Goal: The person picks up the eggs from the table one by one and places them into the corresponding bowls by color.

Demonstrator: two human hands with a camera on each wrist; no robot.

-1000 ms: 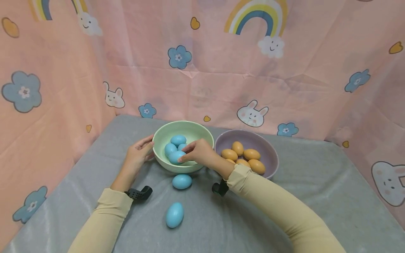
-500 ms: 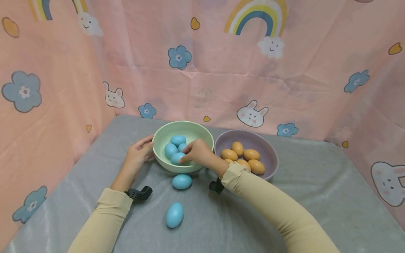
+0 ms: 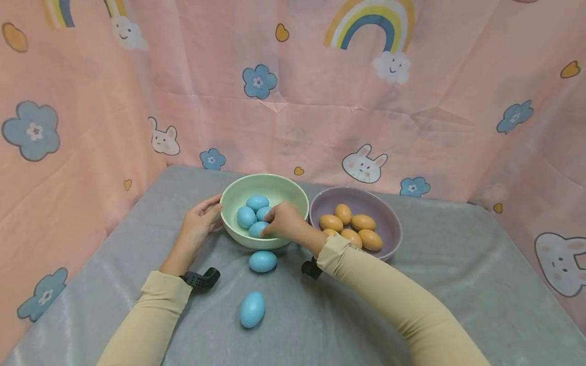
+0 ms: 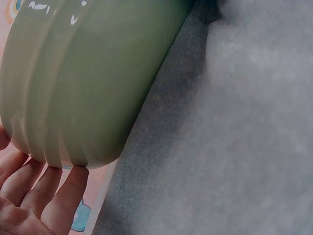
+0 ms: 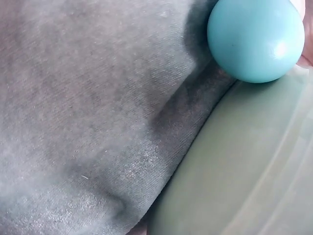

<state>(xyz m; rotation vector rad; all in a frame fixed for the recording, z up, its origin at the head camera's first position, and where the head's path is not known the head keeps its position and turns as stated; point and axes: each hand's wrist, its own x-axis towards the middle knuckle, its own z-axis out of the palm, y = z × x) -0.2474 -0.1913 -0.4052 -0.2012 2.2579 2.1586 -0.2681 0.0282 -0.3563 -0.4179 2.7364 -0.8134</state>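
A light green bowl [image 3: 284,189] holds several blue eggs. My left hand [image 3: 198,219] rests against its left outer wall; in the left wrist view the fingers [image 4: 68,196] reach out with their tips on the bowl's side. Inside the bowl, my right hand [image 3: 287,222] pinches the front blue egg [image 3: 258,229] between thumb and fingers, which cover its right part. Two more blue eggs lie on the grey cloth: one [image 3: 263,261] just in front of the bowl, the other [image 3: 252,309] nearer to me. The right wrist view shows the closer one [image 5: 257,39] beside the bowl wall.
Right beside the green bowl stands a purple bowl [image 3: 392,223] with several orange-brown eggs; my right forearm passes over its front left edge. A grey cloth [image 3: 458,264] covers the table. Pink printed fabric [image 3: 311,117] encloses the back and both sides.
My right hand and the blue egg it pinches have shifted slightly to the right inside the green bowl, and the right forearm has come a little nearer. The left hand keeps its place.
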